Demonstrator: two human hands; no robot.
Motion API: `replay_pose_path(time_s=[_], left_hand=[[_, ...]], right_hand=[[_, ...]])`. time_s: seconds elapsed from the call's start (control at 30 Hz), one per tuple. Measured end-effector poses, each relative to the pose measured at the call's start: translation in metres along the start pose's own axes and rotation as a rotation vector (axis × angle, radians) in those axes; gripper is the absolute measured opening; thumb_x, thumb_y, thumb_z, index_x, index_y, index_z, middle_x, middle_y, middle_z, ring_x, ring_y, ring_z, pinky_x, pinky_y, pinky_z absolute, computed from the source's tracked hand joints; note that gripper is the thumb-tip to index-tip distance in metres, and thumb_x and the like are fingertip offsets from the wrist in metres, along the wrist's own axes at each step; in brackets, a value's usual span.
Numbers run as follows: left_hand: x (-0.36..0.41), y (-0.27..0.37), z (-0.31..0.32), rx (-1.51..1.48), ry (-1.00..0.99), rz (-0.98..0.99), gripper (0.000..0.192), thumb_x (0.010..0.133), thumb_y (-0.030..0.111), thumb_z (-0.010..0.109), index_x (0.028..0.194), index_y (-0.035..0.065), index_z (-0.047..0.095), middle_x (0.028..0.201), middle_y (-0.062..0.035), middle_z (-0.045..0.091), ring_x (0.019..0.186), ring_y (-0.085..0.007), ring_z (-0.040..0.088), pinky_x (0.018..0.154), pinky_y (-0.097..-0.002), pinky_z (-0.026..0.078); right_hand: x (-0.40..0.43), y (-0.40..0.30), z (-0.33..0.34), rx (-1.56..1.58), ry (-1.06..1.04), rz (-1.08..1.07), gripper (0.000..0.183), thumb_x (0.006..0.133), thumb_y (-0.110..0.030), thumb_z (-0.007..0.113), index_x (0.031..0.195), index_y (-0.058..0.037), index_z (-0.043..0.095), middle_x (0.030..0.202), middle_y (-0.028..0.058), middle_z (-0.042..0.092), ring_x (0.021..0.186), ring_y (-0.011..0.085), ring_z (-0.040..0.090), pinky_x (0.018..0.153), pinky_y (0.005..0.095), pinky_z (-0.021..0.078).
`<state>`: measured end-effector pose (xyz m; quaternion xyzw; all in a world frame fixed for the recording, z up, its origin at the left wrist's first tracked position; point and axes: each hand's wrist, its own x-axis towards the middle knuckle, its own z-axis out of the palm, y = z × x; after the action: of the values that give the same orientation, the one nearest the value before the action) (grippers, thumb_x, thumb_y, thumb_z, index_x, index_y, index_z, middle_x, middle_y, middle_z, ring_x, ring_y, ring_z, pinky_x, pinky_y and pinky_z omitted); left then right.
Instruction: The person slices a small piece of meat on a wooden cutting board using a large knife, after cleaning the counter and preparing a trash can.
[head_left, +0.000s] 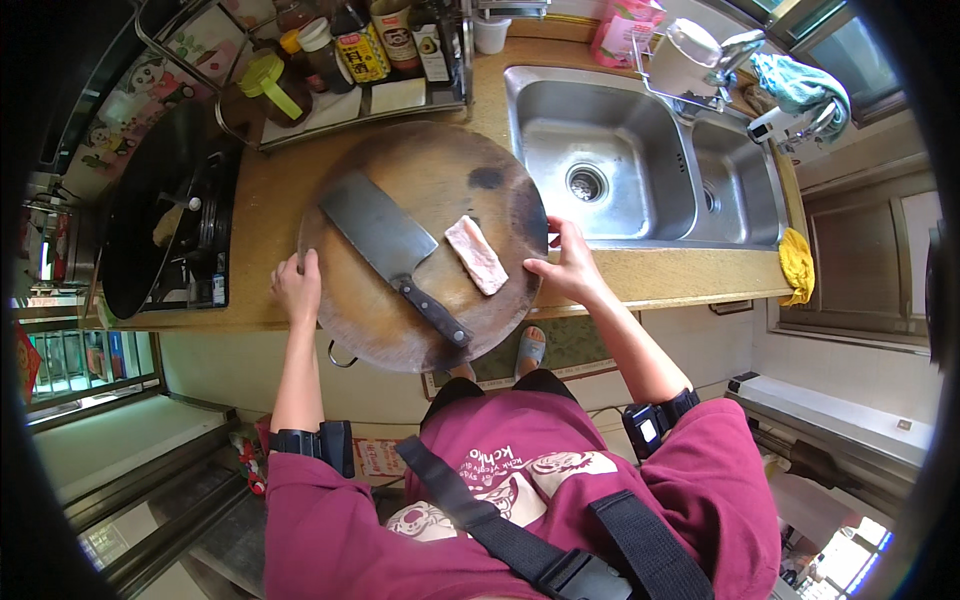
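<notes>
A thick round wooden chopping board (360, 300) is gripped between both my hands at its opposite edges. My left hand (298, 285) holds the left rim, its fingers partly hidden behind the edge. On the right rim is my right hand (568, 259), thumb and fingers on the board's side. A cleaver (382, 232) lies flat on the board, its blade towards the upper left and its black riveted handle towards the lower right. Beside the blade rests a pale pink slab of raw meat (477, 255).
Right of the board is a double steel sink (600, 135) with a faucet (739, 56). Seasoning bottles (360, 45) stand on a metal rack behind. A black wok (142, 225) sits on the stove at the left. A yellow cloth (796, 266) hangs at the counter's right end.
</notes>
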<state>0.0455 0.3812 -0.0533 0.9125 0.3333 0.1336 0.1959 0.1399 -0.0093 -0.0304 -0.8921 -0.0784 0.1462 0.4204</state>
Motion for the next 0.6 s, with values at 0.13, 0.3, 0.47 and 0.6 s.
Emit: replay_pose_path(time_s=[0.13, 0.3, 0.47, 0.6], left_hand=[[-0.015, 0.048, 0.017, -0.003, -0.061, -0.012, 0.048, 0.080, 0.050, 0.049, 0.094, 0.0072, 0.066, 0.100, -0.0140, 0.061, 0.102, -0.0346, 0.050, 0.091, -0.0465, 0.035], [-0.022, 0.096, 0.025, 0.032, -0.187, -0.072, 0.051, 0.082, 0.051, 0.046, 0.099, 0.0077, 0.066, 0.107, -0.0157, 0.060, 0.108, -0.0354, 0.047, 0.096, -0.0480, 0.030], [-0.036, 0.088, 0.031, 0.094, -0.271, -0.163, 0.047, 0.084, 0.043, 0.046, 0.115, 0.0095, 0.059, 0.124, -0.0131, 0.052, 0.118, -0.0319, 0.041, 0.100, -0.0495, 0.027], [-0.079, 0.111, 0.028, 0.002, 0.035, 0.116, 0.039, 0.081, 0.028, 0.055, 0.116, 0.0103, 0.056, 0.130, -0.0089, 0.046, 0.118, -0.0300, 0.041, 0.099, -0.0460, 0.031]], right_hand=[[-0.005, 0.035, -0.037, 0.007, 0.071, -0.066, 0.071, 0.063, -0.018, 0.078, 0.121, 0.0028, 0.042, 0.113, 0.0170, 0.049, 0.098, 0.0257, 0.053, 0.087, 0.0350, 0.0447], [-0.008, 0.029, -0.072, -0.483, 0.457, -0.304, 0.075, 0.066, -0.024, 0.077, 0.125, 0.0017, 0.038, 0.107, 0.0204, 0.050, 0.099, 0.0343, 0.048, 0.088, 0.0400, 0.0412], [-0.040, -0.038, -0.021, -0.366, -0.038, -0.661, 0.063, 0.071, -0.026, 0.073, 0.119, -0.0005, 0.041, 0.095, 0.0210, 0.057, 0.091, 0.0351, 0.058, 0.080, 0.0406, 0.0466], [-0.032, -0.041, -0.003, -0.424, -0.213, -0.532, 0.069, 0.065, -0.018, 0.070, 0.122, 0.0036, 0.036, 0.088, 0.0207, 0.059, 0.075, 0.0347, 0.062, 0.065, 0.0422, 0.0506]])
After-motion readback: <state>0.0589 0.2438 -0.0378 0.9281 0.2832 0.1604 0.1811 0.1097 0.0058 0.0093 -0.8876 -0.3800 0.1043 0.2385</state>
